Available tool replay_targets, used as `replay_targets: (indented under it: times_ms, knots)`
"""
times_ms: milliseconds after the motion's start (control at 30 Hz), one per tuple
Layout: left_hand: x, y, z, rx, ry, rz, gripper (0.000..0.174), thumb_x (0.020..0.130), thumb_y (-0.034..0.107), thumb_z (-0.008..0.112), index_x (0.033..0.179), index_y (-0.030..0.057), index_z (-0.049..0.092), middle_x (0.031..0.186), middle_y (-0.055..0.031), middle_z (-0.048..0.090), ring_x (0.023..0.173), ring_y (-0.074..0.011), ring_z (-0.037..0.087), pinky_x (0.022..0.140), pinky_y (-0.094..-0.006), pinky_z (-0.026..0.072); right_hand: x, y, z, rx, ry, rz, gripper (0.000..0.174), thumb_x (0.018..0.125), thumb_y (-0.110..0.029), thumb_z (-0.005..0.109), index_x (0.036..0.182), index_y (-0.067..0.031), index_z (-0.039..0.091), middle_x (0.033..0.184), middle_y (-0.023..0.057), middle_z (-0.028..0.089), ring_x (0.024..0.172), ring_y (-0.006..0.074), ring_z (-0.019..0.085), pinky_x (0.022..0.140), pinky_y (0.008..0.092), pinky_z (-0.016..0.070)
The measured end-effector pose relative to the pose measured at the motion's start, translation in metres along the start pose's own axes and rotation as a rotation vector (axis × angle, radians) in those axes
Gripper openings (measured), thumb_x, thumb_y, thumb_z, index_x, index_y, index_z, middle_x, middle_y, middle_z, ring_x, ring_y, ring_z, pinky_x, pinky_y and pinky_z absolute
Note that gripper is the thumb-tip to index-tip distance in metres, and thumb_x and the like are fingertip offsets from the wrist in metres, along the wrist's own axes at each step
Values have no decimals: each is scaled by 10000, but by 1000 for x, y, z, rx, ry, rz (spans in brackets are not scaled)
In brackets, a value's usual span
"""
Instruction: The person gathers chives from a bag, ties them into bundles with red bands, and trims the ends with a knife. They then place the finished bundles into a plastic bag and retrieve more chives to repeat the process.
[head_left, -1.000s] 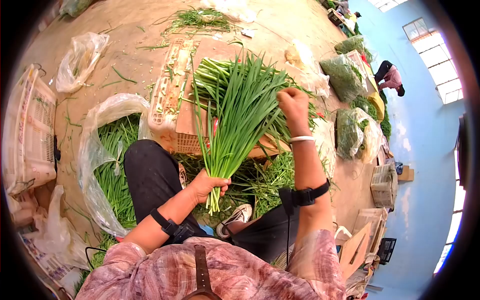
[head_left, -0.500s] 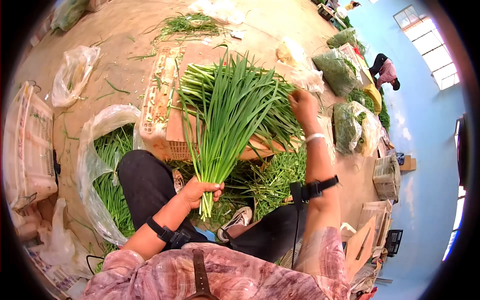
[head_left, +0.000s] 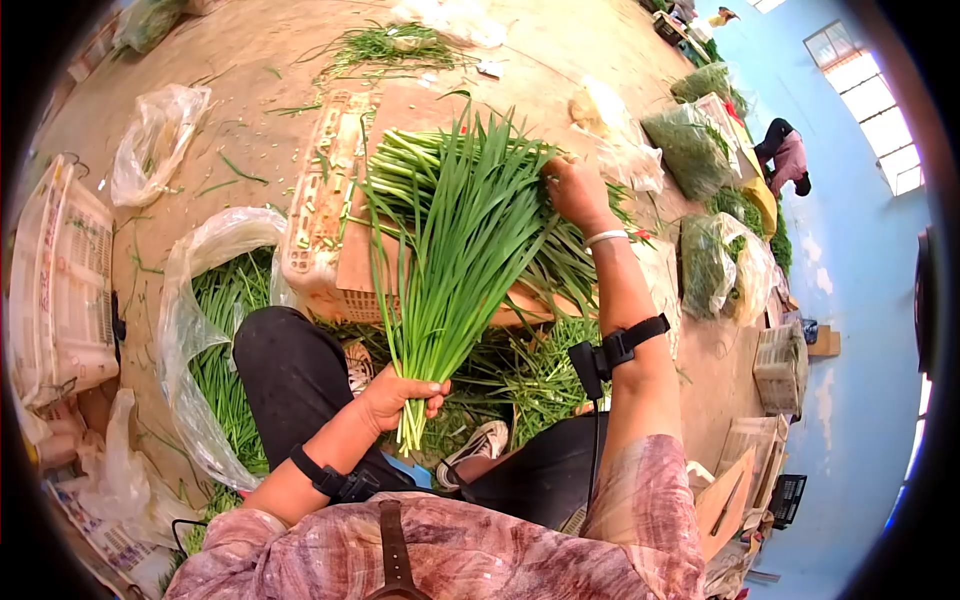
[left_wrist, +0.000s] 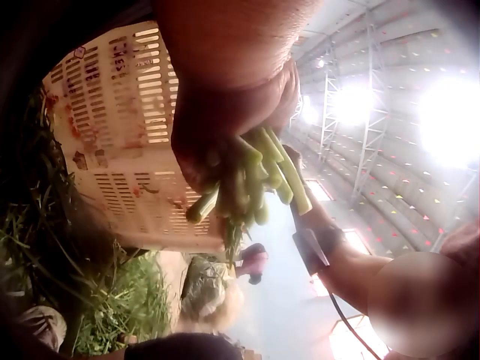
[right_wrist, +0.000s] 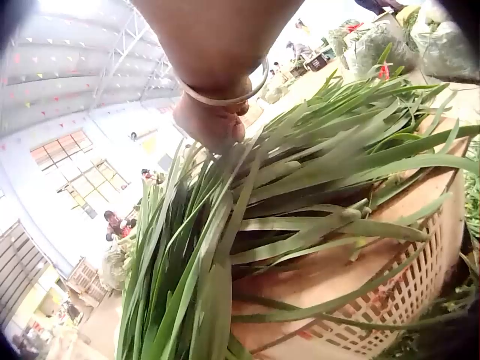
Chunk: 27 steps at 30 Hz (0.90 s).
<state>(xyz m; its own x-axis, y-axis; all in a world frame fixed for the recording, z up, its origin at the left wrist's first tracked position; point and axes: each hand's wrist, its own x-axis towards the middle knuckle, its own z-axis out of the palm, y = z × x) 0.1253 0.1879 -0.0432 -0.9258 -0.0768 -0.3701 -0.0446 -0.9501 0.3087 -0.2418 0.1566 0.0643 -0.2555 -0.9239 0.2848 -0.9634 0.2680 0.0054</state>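
Note:
My left hand (head_left: 392, 397) grips a bundle of garlic chives (head_left: 455, 250) round its pale stems, with the leaves fanned forward. Cut stem ends (left_wrist: 259, 169) stick out past the fist in the left wrist view. At the right edge of the fan, the fingers of my right hand (head_left: 580, 195) are curled at the leaf tips. The right wrist view has that hand pinching leaves (right_wrist: 202, 247), its fingertips partly hidden. Behind the bundle, more chives (head_left: 400, 165) lie on cardboard over an upturned plastic crate (head_left: 305, 235).
A clear plastic bag (head_left: 180, 330) full of greens stands at the left, near another crate (head_left: 62, 285). Loose leaves (head_left: 550, 375) lie between the legs. Filled bags (head_left: 690, 150) line the right side, where a person (head_left: 787, 160) bends over.
My right hand first moved away from the leaves to the right, then came back to the leaf tips. The left hand keeps its grip on the bundle, which shifted slightly.

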Motion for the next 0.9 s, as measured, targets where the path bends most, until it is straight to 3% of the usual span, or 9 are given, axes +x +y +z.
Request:
replay_targets:
  times_ms: [233,433,567,633,700,800,900]
  knots:
    - [-1,0,-1,2,12,0,313,744,-25,633,1041,-12,533,855,-127,596,641,-188,580,543,-309,495,2,-5,-4,32,40,16,83,772,-165,591,843,-142,626,837,121,593,758,317,600,650,421,493]
    - [-1,-1,-4,4,24,-6,301,744,-21,635,1028,-11,536,860,-126,599,637,-184,579,543,-303,492,15,10,-15,322,84,57,85,752,-135,615,798,-82,662,722,139,642,680,298,625,632,369,497]
    - [0,0,-4,-8,7,-3,310,742,-15,641,1032,-10,532,869,-127,596,626,-180,562,544,-307,478,17,16,-8,500,166,248,124,703,-99,601,761,-4,655,668,159,632,597,232,624,577,316,486]
    - [-1,0,-2,-2,41,-14,326,738,-11,646,1041,-9,526,874,-128,590,619,-177,540,545,-313,458,13,7,-27,653,80,481,125,700,-67,596,758,32,648,618,97,625,517,129,570,494,279,458]
    - [-3,1,-2,-6,24,-4,337,736,-10,646,1049,-10,520,878,-130,584,617,-175,522,546,-312,443,0,4,-51,811,24,594,113,729,-61,596,776,33,639,607,77,611,500,111,547,452,252,421]
    - [-5,2,-3,-35,2,-19,361,738,-3,642,1073,-8,508,891,-129,572,622,-167,510,541,-296,432,-26,28,-83,1012,111,773,102,756,-59,607,825,15,618,627,39,570,470,71,469,391,199,330]
    - [-7,2,-4,-106,-87,-26,397,737,5,642,1102,-2,488,914,-134,569,640,-162,505,546,-292,433,-71,47,-124,1191,230,769,137,789,-63,600,870,47,601,627,23,526,453,54,419,368,172,273]
